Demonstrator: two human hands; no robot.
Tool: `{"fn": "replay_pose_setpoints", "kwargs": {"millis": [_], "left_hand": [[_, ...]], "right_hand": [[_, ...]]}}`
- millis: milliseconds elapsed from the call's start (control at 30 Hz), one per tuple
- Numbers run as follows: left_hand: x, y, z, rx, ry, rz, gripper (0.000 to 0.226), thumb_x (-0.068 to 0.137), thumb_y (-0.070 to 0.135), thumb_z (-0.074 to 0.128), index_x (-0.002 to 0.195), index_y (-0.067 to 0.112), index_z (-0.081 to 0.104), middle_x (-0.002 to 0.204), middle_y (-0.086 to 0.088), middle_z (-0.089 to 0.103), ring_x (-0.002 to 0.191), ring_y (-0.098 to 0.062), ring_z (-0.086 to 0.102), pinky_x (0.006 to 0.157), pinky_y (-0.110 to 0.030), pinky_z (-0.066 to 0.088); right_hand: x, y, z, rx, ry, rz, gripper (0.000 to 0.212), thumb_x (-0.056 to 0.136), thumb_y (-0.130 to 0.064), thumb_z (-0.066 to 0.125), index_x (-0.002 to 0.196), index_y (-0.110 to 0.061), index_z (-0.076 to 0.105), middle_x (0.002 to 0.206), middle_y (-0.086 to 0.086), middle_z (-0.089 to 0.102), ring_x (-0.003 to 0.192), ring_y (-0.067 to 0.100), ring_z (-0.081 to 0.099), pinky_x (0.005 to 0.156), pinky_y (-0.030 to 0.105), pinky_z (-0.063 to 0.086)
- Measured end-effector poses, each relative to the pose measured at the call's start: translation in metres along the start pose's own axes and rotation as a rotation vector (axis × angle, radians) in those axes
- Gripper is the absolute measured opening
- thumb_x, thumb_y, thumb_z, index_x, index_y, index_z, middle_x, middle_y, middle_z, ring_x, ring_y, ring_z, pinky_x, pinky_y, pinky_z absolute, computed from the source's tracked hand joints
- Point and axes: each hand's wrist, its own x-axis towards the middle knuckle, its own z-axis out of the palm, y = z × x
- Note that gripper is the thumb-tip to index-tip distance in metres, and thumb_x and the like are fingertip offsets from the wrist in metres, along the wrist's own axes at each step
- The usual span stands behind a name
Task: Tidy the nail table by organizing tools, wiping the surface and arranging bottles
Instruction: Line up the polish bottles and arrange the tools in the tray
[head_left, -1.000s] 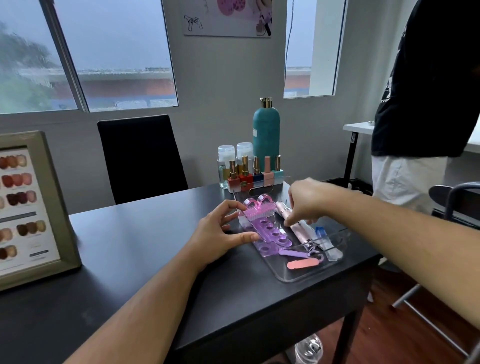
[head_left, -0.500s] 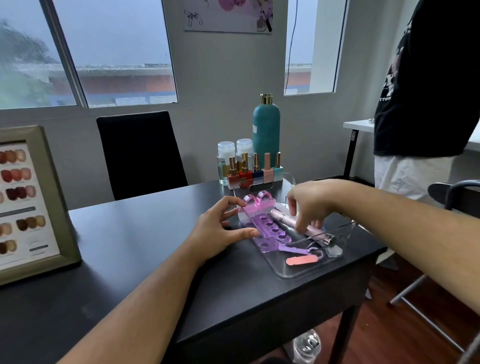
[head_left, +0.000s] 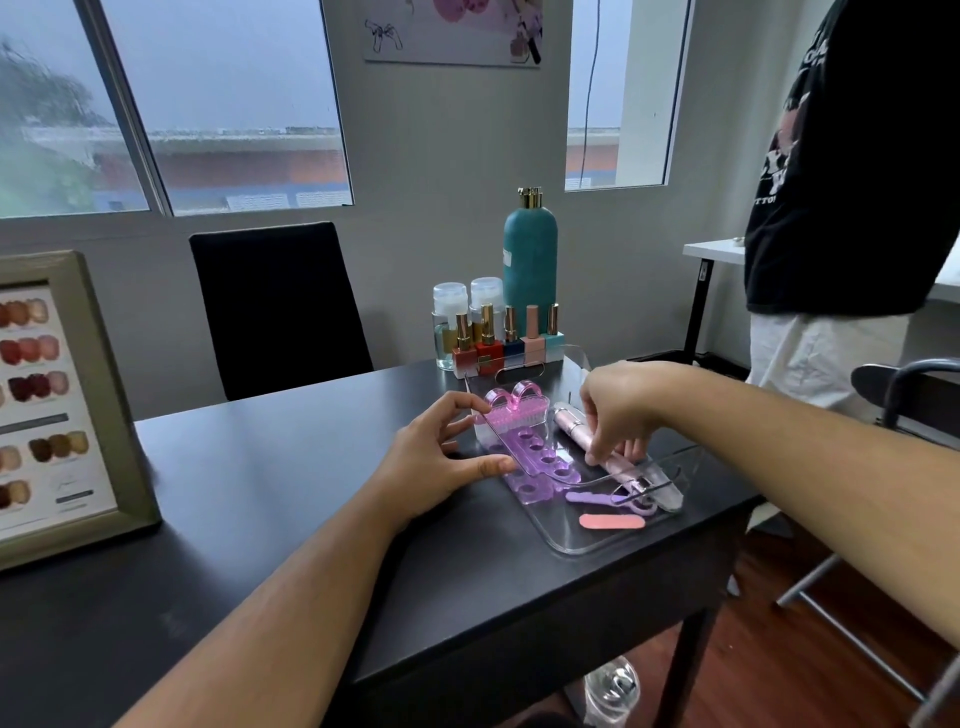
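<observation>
A clear plastic tray (head_left: 576, 543) sits at the black table's right end, holding purple toe separators (head_left: 540, 467), a pink nail brush (head_left: 511, 410), a pink electric nail drill (head_left: 587, 441), a purple tool (head_left: 592, 498) and a pink nail file (head_left: 612, 521). My left hand (head_left: 441, 457) rests on the tray's left rim, thumb and fingers spread against it. My right hand (head_left: 621, 410) reaches down into the tray and pinches the pink drill at its middle. Several nail polish bottles (head_left: 506, 343) stand in a row behind the tray, with two clear bottles (head_left: 449, 322) and a tall teal pump bottle (head_left: 530, 260).
A framed nail colour chart (head_left: 57, 405) leans on the table's left. A black chair (head_left: 275, 306) stands behind the table (head_left: 260, 519). A person in a black shirt (head_left: 852, 182) stands at the right, by a white desk and a metal chair.
My right hand has shifted from the tray's back toward its middle and now pinches the pink drill. My left hand stays on the tray's rim. The camera has tilted slightly.
</observation>
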Motion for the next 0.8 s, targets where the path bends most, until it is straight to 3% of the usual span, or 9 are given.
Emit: {"fn": "replay_pose_setpoints", "kwargs": {"millis": [133,200,300,400,500,600,700,800], "left_hand": [[0.001,-0.002,0.0,0.001,0.0,0.002,0.061,0.048,0.061,0.078,0.101,0.046,0.053,0.13,0.014,0.05,0.128,-0.012,0.046,0.107,-0.035,0.04],[0.001,-0.001,0.0,0.004,0.002,0.0,0.063,0.047,0.062,0.077,0.102,0.046,0.053,0.131,0.014,0.051,0.128,-0.013,0.046,0.107,-0.036,0.04],[0.001,-0.001,0.0,0.01,0.007,-0.002,0.064,0.045,0.064,0.076,0.102,0.046,0.052,0.135,0.01,0.051,0.128,-0.013,0.047,0.107,-0.037,0.04],[0.0,0.001,0.001,0.003,0.012,0.005,0.063,0.045,0.064,0.076,0.1,0.046,0.053,0.136,0.008,0.051,0.128,-0.013,0.047,0.107,-0.037,0.041],[-0.001,0.002,0.0,0.002,0.011,0.001,0.062,0.047,0.059,0.077,0.102,0.044,0.053,0.137,0.007,0.051,0.129,-0.014,0.047,0.107,-0.035,0.04],[-0.001,0.002,0.0,0.001,0.01,-0.005,0.061,0.05,0.056,0.077,0.104,0.041,0.053,0.137,0.007,0.05,0.129,-0.014,0.046,0.107,-0.036,0.04],[-0.001,0.003,0.001,0.003,0.008,-0.007,0.063,0.05,0.056,0.077,0.105,0.039,0.053,0.138,0.006,0.05,0.129,-0.016,0.046,0.107,-0.038,0.04],[0.0,0.003,0.001,0.004,0.006,-0.013,0.063,0.05,0.056,0.077,0.105,0.039,0.052,0.138,0.006,0.049,0.13,-0.015,0.046,0.107,-0.037,0.04]], "right_hand": [[-0.005,0.001,-0.006,-0.061,0.101,-0.039,0.034,0.085,-0.027,0.069,0.097,0.004,0.062,0.083,0.013,0.072,0.063,0.021,0.07,0.059,0.023,0.056],[-0.008,0.005,-0.013,-0.129,0.172,-0.026,0.026,0.086,-0.024,0.069,0.077,-0.001,0.059,0.07,0.01,0.071,0.047,0.013,0.066,0.048,0.019,0.054],[-0.012,0.006,-0.011,-0.269,0.149,0.029,0.036,0.082,-0.02,0.074,0.057,-0.005,0.052,0.039,0.0,0.058,0.032,0.009,0.056,0.039,0.017,0.046],[-0.012,0.001,-0.002,-0.395,0.073,0.055,0.034,0.08,-0.02,0.076,0.057,-0.007,0.053,0.044,-0.001,0.058,0.041,0.011,0.058,0.044,0.019,0.047],[-0.015,-0.004,0.001,-0.504,0.092,0.044,0.03,0.079,-0.023,0.076,0.06,-0.009,0.057,0.039,-0.004,0.05,0.037,0.006,0.048,0.038,0.017,0.038],[-0.017,-0.006,0.004,-0.529,0.102,0.037,0.018,0.079,-0.023,0.076,0.083,-0.007,0.068,0.043,-0.005,0.05,0.04,0.006,0.047,0.037,0.018,0.035],[-0.014,-0.006,0.007,-0.538,0.071,0.048,0.017,0.082,-0.017,0.07,0.071,-0.01,0.06,0.024,-0.006,0.044,0.035,0.007,0.049,0.03,0.014,0.036],[-0.013,-0.007,0.009,-0.551,0.073,0.042,0.019,0.083,-0.011,0.066,0.067,-0.011,0.055,0.041,-0.001,0.052,0.028,0.006,0.047,0.025,0.012,0.032]]}}
